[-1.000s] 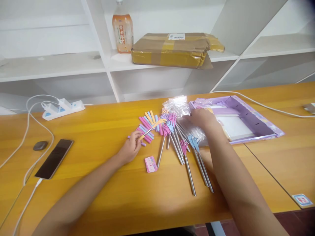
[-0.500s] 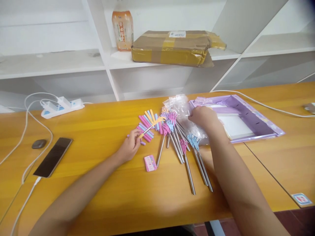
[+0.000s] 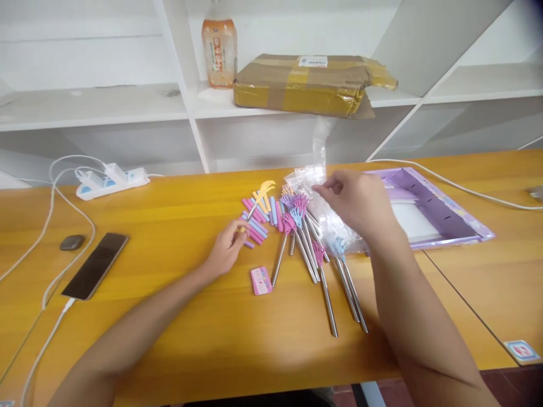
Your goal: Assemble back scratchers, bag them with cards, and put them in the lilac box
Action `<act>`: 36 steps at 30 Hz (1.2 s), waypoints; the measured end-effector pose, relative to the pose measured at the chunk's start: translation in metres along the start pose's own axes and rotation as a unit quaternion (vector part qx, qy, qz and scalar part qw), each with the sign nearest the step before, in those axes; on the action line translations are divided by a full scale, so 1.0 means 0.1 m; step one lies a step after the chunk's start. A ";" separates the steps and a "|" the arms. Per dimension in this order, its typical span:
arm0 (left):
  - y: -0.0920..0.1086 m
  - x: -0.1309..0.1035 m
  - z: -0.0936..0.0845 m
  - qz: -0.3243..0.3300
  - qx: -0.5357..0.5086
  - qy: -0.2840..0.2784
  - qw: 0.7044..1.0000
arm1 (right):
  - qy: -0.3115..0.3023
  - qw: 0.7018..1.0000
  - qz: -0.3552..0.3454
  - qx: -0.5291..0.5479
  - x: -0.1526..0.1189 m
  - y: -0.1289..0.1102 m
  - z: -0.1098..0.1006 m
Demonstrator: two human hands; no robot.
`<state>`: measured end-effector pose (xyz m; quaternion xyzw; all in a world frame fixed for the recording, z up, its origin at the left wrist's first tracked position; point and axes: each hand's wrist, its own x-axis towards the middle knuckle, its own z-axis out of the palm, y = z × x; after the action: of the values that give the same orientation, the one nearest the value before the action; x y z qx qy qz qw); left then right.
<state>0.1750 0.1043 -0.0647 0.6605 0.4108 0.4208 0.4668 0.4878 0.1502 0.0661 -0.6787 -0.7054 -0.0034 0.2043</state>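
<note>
My left hand is closed around the lower end of a small back scratcher with a yellow claw head, tilted up over the table. My right hand pinches a clear plastic bag, which stands up above a heap of similar clear bags. Between my hands lie several back scratchers with metal rods and pink, purple and blue claw heads, such as a pink one and a blue one. Behind my left hand are many pastel sleeves. A stack of pink cards lies in front.
A purple open box sits to the right. At left are a phone, a dark earbud case and a power strip with cables. On the shelf behind stand a taped carton and an orange bottle.
My right hand has moved up and turned, drawing a clear bag upright from the heap. The yellow back scratcher in my left hand has tipped more upright.
</note>
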 end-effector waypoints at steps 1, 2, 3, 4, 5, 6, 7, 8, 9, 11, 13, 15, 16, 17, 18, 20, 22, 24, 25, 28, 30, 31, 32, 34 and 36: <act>0.09 -0.01 0.01 -0.002 -0.003 -0.016 1.000 | -0.001 0.999 -0.029 0.036 -0.09 -0.16 -0.02; 0.18 -0.02 0.02 0.001 -0.002 -0.038 0.999 | -0.008 0.996 -0.056 0.071 -0.19 -0.32 -0.02; 0.27 -0.03 0.04 0.006 -0.002 -0.055 0.998 | -0.017 0.992 -0.082 0.099 -0.29 -0.47 0.01; 0.34 -0.05 0.06 0.013 -0.005 -0.070 0.997 | -0.031 0.986 -0.109 0.123 -0.38 -0.61 0.05; 0.39 -0.06 0.08 0.019 -0.012 -0.080 0.997 | -0.043 0.980 -0.132 0.140 -0.45 -0.73 0.10; 0.43 -0.08 0.11 0.023 -0.024 -0.084 0.996 | -0.052 0.975 -0.152 0.151 -0.52 -0.82 0.16; 0.45 -0.09 0.14 0.019 -0.035 -0.085 0.996 | -0.056 0.970 -0.172 0.164 -0.57 -0.90 0.22; 0.47 -0.10 0.16 0.010 -0.043 -0.079 0.996 | -0.054 0.963 -0.192 0.181 -0.61 -0.94 0.27; 0.47 -0.11 0.17 -0.006 -0.045 -0.067 0.997 | -0.049 0.954 -0.213 0.206 -0.62 -0.97 0.32; 0.46 -0.12 0.18 -0.048 -0.043 -0.030 0.998 | -0.017 0.933 -0.234 0.272 -0.59 -0.95 0.36; 0.45 -0.12 0.15 -0.075 -0.049 0.011 0.996 | 0.037 0.922 -0.201 0.330 -0.50 -0.88 0.37; 0.44 -0.11 0.12 -0.092 -0.079 0.043 0.992 | 0.053 0.918 -0.132 0.371 -0.38 -0.80 0.40; 0.43 -0.11 0.10 -0.098 -0.098 0.053 0.989 | 0.031 0.914 -0.105 0.390 -0.32 -0.77 0.43; 0.43 -0.11 0.09 -0.101 -0.114 0.057 0.987 | -0.012 0.907 -0.092 0.411 -0.28 -0.74 0.47; 0.42 -0.11 0.08 -0.102 -0.128 0.057 0.985 | -0.063 0.894 -0.090 0.435 -0.24 -0.73 0.53; 0.41 -0.11 0.08 -0.098 -0.143 0.045 0.984 | -0.155 0.856 -0.098 0.483 -0.23 -0.74 0.66; 0.42 -0.12 0.09 -0.098 -0.146 0.024 0.984 | -0.213 0.813 -0.091 0.534 -0.28 -0.80 0.78; 0.45 -0.14 0.11 -0.099 -0.132 0.011 0.986 | -0.250 0.769 -0.060 0.585 -0.35 -0.87 0.87; 0.46 -0.14 0.12 -0.096 -0.121 0.007 0.988 | -0.264 0.749 -0.042 0.606 -0.38 -0.90 0.90; 0.49 -0.14 0.13 -0.070 -0.087 0.004 0.994 | -0.268 0.710 -0.012 0.651 -0.41 -0.94 0.94; 0.49 -0.11 0.12 -0.055 -0.091 0.027 0.994 | -0.224 0.710 -0.004 0.667 -0.36 -0.91 0.94; 0.49 -0.09 0.11 -0.054 -0.108 0.051 0.991 | -0.188 0.712 0.001 0.676 -0.32 -0.88 0.92; 0.49 -0.07 0.08 -0.054 -0.134 0.078 0.986 | -0.146 0.714 0.006 0.684 -0.28 -0.84 0.89; 0.52 0.00 -0.01 -0.052 -0.202 0.135 0.969 | -0.073 0.725 0.001 0.685 -0.19 -0.73 0.79; 0.59 0.07 -0.14 -0.042 -0.259 0.174 0.949 | -0.048 0.764 -0.043 0.641 -0.14 -0.63 0.62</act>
<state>0.1731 0.1011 -0.0039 0.4161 0.3898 0.6010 0.5601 0.4102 0.1490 0.0221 -0.3575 -0.5805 0.4735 0.5577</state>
